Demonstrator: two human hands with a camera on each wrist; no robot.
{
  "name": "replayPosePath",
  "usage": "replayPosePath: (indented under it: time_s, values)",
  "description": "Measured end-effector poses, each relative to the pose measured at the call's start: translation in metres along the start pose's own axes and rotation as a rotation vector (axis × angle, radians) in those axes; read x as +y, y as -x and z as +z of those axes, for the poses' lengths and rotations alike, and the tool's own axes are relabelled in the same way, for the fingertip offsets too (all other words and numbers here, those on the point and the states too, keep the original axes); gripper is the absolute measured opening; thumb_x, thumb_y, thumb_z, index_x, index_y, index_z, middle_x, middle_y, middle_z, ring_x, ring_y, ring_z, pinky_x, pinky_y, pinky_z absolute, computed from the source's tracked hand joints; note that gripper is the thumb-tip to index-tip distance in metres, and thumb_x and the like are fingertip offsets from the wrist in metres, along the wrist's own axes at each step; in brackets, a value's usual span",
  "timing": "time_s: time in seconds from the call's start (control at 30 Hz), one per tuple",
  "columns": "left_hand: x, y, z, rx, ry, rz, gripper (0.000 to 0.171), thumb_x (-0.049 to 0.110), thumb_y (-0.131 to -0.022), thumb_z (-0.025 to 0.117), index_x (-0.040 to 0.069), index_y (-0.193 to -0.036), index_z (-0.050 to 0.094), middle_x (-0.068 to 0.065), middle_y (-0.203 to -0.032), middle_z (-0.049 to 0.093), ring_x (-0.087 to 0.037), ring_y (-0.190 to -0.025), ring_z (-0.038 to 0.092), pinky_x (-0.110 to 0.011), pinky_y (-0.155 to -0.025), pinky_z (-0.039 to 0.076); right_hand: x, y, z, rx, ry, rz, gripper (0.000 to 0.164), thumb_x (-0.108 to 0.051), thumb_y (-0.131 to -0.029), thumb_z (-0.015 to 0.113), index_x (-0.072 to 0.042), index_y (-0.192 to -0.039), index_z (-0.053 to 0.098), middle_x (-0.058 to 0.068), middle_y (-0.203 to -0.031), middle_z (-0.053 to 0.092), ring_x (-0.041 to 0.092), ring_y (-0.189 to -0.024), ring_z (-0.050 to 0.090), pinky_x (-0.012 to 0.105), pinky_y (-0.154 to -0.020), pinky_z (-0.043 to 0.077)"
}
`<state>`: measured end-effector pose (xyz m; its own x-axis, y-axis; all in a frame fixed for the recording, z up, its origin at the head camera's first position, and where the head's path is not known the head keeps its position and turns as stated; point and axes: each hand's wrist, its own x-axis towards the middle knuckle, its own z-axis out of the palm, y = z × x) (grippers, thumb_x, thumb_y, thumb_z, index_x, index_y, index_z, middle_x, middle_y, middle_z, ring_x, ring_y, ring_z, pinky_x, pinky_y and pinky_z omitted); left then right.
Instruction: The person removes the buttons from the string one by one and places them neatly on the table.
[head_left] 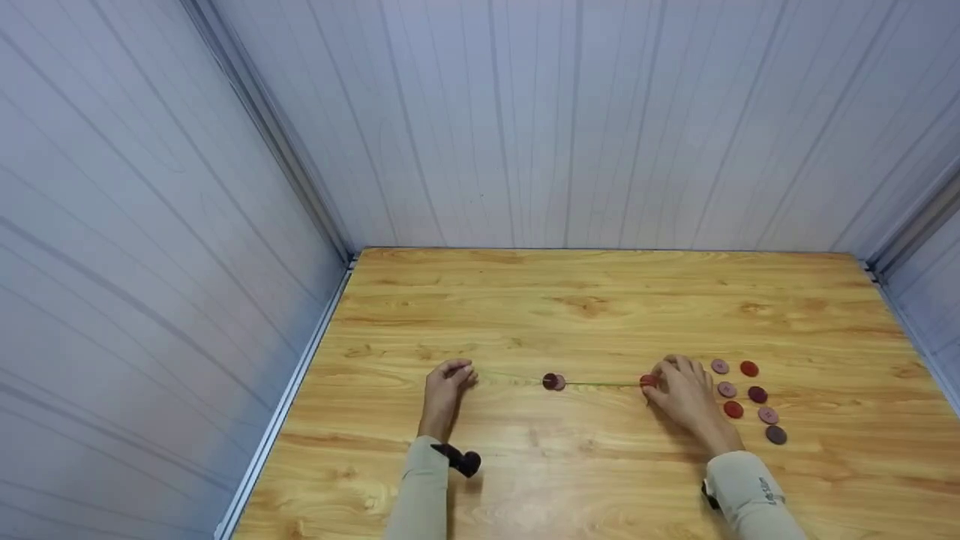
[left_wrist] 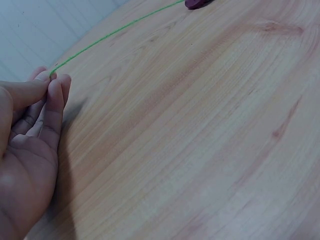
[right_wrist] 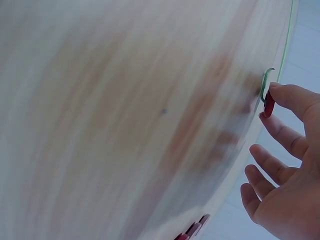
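Note:
A green string point(left_wrist: 107, 36) stretches between the two hands above the wooden table. Its left end is pinched between thumb and fingertips of my left hand point(head_left: 446, 382). Midway along it sit a dark maroon button point(head_left: 550, 382) and a pink button point(head_left: 559, 382), overlapping each other. My right hand point(head_left: 684, 394) pinches a red button point(right_wrist: 269, 105) between thumb and index finger, the other fingers spread apart. A short curl of green string shows at this red button in the right wrist view.
Right of the right hand, several loose buttons lie on the wooden table point(head_left: 570, 315): pink point(head_left: 720, 366), red point(head_left: 748, 368), maroon point(head_left: 757, 394) and grey-brown point(head_left: 776, 434) ones. Pale panel walls point(head_left: 525, 127) stand behind the table and at its sides.

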<state>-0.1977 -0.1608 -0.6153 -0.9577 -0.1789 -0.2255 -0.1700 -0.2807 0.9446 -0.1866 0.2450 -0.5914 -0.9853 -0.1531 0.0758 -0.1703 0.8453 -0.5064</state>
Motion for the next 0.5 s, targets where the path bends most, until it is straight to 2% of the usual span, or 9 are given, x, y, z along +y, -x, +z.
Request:
replayPosePath:
  time_s: [0.5]
  values:
    - [0.0005,-0.0022,0.0011,0.017,-0.014,0.007,0.023,-0.003,-0.09,0.06,-0.014,-0.11,0.058,-0.019,-0.099,0.062,-0.021,-0.084,0.066,-0.036,-0.084,0.058,0.0101,0.0055,-0.0067,0.007,-0.016,0.017,0.024,-0.024,-0.086,0.071,-0.006,-0.099,0.062,0.027,-0.132,0.045,0.049,-0.122,0.032,0.065,-0.096,0.023]
